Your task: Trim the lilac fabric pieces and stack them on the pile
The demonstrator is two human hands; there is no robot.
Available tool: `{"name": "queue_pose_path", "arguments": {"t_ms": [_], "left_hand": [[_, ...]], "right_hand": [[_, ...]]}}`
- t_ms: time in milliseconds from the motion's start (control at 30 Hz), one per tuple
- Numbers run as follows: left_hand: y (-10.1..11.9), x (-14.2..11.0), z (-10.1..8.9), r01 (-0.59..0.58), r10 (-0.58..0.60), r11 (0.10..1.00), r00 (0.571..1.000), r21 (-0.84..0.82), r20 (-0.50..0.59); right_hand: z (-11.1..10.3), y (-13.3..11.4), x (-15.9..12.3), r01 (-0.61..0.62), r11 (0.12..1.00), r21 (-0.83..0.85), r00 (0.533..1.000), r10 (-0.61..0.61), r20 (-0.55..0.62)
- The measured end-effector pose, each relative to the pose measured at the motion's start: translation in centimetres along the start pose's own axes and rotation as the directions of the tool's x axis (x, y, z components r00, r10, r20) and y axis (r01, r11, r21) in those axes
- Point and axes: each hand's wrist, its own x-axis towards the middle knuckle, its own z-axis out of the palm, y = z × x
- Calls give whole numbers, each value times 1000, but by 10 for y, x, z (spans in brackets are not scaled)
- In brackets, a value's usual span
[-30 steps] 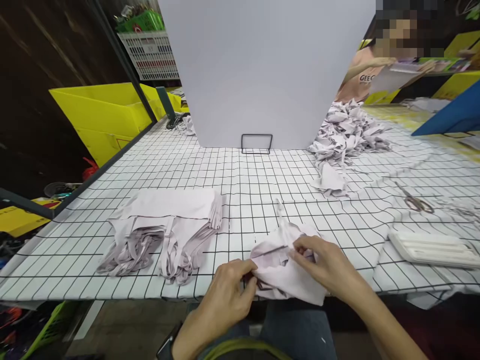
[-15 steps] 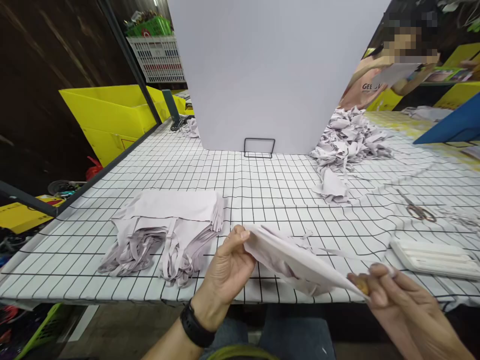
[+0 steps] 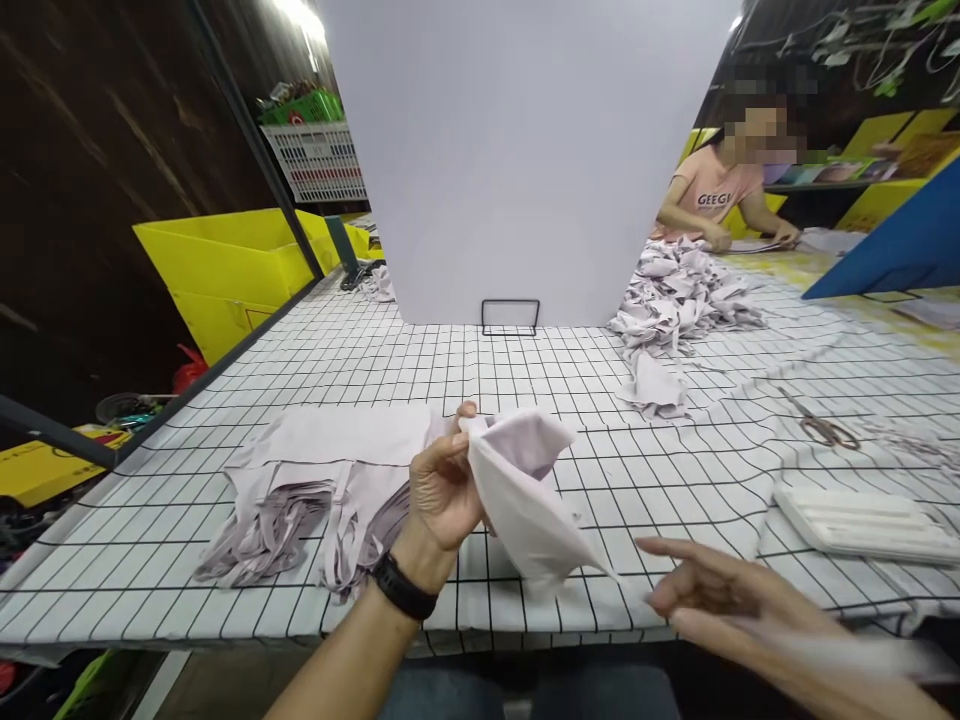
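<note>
My left hand (image 3: 446, 495), with a black band on its wrist, pinches the edge of a pale lilac fabric piece (image 3: 525, 510). The cloth hangs folded and open-mouthed above the table's front part, its lower corner trailing to the right. My right hand (image 3: 720, 590) is apart from that corner, its index finger stretched out and its other fingers loosely bent. A blurred whitish streak (image 3: 862, 650) crosses by the right wrist; I cannot make out what it is. Left of my left hand lies a neat stack of strapped lilac garments (image 3: 360, 435), partly covered by that hand.
A tall pale board (image 3: 525, 160) stands on the checked tablecloth (image 3: 420, 365). Heaped lilac pieces (image 3: 675, 300) lie to its right. Scissors (image 3: 825, 430) and a white tray-like object (image 3: 862, 525) are at right. A co-worker (image 3: 720, 190) works behind. Yellow bins (image 3: 217, 270) stand at left.
My right hand has let go of the fabric's right end. My left hand has lifted the piece slightly, and it now hangs instead of being stretched. The co-worker's hands have come down to the table.
</note>
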Motion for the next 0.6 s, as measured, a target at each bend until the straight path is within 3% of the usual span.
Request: {"name": "queue_pose_path", "arguments": {"t_ms": [67,133,200,300,400,500,600], "left_hand": [[-6,0,-12,45,-47,996,998,-73,-34],[-10,1,-17,74,-77,991,997,-114,-21],[-13,2,-15,91,-90,990,996,-106,12],[-14,5,-5,128,-127,992,990,-20,65],[-10,7,3,185,-190,981,975,57,114],[0,8,4,180,-196,973,975,147,100],[12,11,2,143,-163,945,986,293,44]], "right_hand": [[6,8,8,-59,993,-101,997,54,-53],[15,3,17,-32,983,-182,979,-5,-202],[28,-14,26,55,979,-197,965,-103,-241],[54,-50,41,186,982,-34,977,-189,-101],[71,-78,57,259,959,110,954,-237,-183],[64,-88,68,356,919,167,900,-289,-326],[45,-90,74,406,897,174,866,-317,-388]]}}
